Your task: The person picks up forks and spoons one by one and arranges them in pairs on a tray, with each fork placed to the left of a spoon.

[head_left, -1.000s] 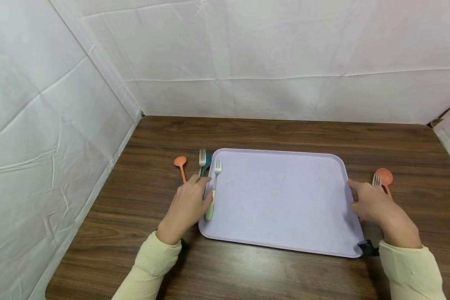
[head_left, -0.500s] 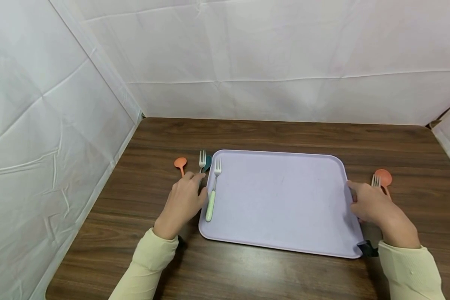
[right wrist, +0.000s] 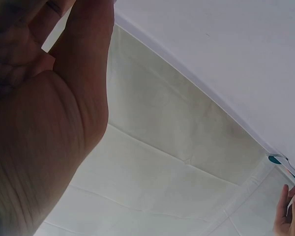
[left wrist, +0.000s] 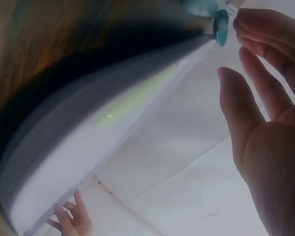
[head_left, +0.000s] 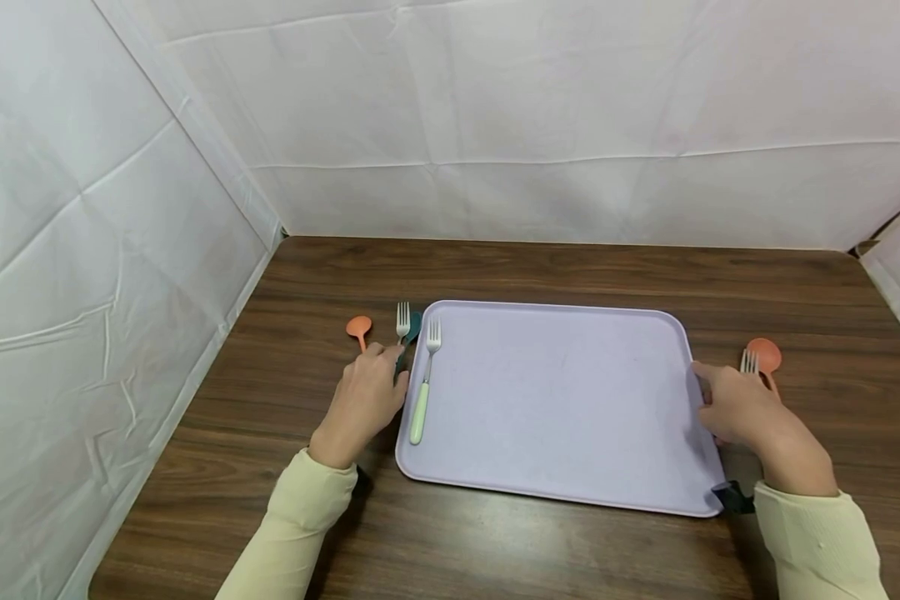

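A lilac tray [head_left: 555, 400] lies on the wooden table, with a light-green-handled fork [head_left: 424, 392] along its left side. Beyond the tray's left edge are a second fork [head_left: 402, 320], a teal spoon [head_left: 414, 325] and an orange spoon [head_left: 358, 326]. My left hand [head_left: 363, 396] is over their lower parts, hiding them; in the left wrist view its thumb stands apart from the fingers, near a teal end [left wrist: 220, 28]. My right hand [head_left: 742, 410] is at the tray's right rim, its extended index fingertip touching there. Another fork [head_left: 750, 361] and orange spoon [head_left: 765, 356] show behind it.
White cloth walls [head_left: 450, 117] enclose the table [head_left: 540, 271] at the back and sides. A small black piece [head_left: 732, 497] is by the tray's lower right corner, near the right sleeve.
My left hand has drawn leftward off the tray's edge, uncovering the green-handled fork and covering more of the orange spoon. My right hand and the tray hold their places.
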`<state>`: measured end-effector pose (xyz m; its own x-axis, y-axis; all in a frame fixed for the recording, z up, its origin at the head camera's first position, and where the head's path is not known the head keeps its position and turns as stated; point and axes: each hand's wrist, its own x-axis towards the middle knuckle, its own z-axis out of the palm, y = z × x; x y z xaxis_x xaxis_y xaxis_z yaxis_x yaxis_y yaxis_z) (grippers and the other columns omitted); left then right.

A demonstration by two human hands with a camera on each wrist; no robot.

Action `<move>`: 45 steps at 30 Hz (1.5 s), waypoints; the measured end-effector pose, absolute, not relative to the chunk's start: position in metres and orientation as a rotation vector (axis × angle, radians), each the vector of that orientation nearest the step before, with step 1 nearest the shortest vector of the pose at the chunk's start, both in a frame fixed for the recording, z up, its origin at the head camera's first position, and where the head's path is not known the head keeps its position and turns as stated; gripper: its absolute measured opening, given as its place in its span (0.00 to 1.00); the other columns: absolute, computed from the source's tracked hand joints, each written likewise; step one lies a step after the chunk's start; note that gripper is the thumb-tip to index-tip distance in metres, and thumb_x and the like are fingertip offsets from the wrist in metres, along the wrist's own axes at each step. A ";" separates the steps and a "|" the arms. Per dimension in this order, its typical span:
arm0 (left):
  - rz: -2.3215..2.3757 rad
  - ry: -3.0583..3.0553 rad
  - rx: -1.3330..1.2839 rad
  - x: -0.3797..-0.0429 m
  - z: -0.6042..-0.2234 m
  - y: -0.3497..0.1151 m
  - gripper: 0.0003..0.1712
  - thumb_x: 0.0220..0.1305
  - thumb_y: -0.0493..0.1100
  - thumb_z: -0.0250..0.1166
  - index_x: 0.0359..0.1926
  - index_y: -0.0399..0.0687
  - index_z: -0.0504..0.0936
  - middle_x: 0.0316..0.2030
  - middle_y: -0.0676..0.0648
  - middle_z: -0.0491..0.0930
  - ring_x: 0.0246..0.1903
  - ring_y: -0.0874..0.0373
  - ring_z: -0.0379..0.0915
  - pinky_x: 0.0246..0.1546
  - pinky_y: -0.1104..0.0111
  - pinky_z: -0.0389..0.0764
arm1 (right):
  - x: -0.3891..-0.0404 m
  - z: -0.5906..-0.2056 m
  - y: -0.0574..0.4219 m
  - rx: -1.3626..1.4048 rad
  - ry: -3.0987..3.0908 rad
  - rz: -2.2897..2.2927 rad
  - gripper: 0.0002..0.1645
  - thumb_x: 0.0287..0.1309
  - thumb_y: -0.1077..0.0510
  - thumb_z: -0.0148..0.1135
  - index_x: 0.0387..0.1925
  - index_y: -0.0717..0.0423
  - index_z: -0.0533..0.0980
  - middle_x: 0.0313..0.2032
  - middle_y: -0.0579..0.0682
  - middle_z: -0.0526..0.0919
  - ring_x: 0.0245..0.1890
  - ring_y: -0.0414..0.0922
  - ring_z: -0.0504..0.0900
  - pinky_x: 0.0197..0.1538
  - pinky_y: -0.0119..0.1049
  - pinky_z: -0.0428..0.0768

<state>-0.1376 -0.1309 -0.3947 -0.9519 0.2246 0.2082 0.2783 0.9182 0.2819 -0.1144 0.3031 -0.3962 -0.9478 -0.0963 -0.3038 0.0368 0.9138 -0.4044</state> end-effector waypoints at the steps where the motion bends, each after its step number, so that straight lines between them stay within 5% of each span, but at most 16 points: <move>1: -0.462 -2.916 -0.380 -0.138 -0.395 -0.131 0.18 0.55 0.36 0.65 0.48 0.36 0.80 0.37 0.38 0.76 0.28 0.46 0.76 0.23 0.56 0.77 | -0.114 -0.396 0.303 -0.043 2.755 -0.590 0.38 0.45 0.70 0.52 0.61 0.78 0.55 0.19 0.53 0.67 0.11 0.40 0.73 0.17 0.38 0.72; 21: -0.409 -2.961 -0.341 -0.142 -0.401 -0.134 0.14 0.53 0.35 0.66 0.43 0.38 0.82 0.34 0.40 0.76 0.28 0.43 0.77 0.22 0.54 0.77 | -0.114 -0.397 0.302 -0.042 2.773 -0.589 0.38 0.44 0.70 0.52 0.61 0.79 0.56 0.17 0.52 0.67 0.11 0.40 0.73 0.17 0.38 0.71; 28: -0.375 -2.946 -0.352 -0.141 -0.401 -0.135 0.02 0.50 0.32 0.65 0.27 0.39 0.79 0.26 0.42 0.72 0.22 0.43 0.74 0.17 0.55 0.74 | -0.114 -0.397 0.302 -0.039 2.767 -0.582 0.39 0.45 0.70 0.52 0.61 0.79 0.55 0.17 0.52 0.67 0.11 0.40 0.73 0.17 0.38 0.71; 32: -0.353 -2.939 -0.364 -0.140 -0.401 -0.135 0.04 0.49 0.30 0.62 0.23 0.40 0.76 0.23 0.42 0.72 0.20 0.43 0.74 0.16 0.54 0.73 | -0.114 -0.397 0.302 -0.036 2.761 -0.579 0.39 0.45 0.70 0.52 0.61 0.79 0.55 0.17 0.52 0.67 0.11 0.40 0.73 0.17 0.38 0.71; 45: -0.257 -3.024 -0.278 -0.141 -0.399 -0.136 0.04 0.51 0.31 0.60 0.27 0.43 0.78 0.23 0.45 0.72 0.19 0.43 0.72 0.11 0.54 0.68 | -0.115 -0.396 0.302 -0.028 2.744 -0.577 0.39 0.47 0.69 0.53 0.62 0.79 0.54 0.19 0.53 0.68 0.11 0.41 0.73 0.17 0.38 0.71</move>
<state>-0.1414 -0.1355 -0.3994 -0.9790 0.1730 0.1082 0.1888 0.9691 0.1585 -0.1148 0.3023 -0.3957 -0.9435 -0.0868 -0.3197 0.0493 0.9175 -0.3947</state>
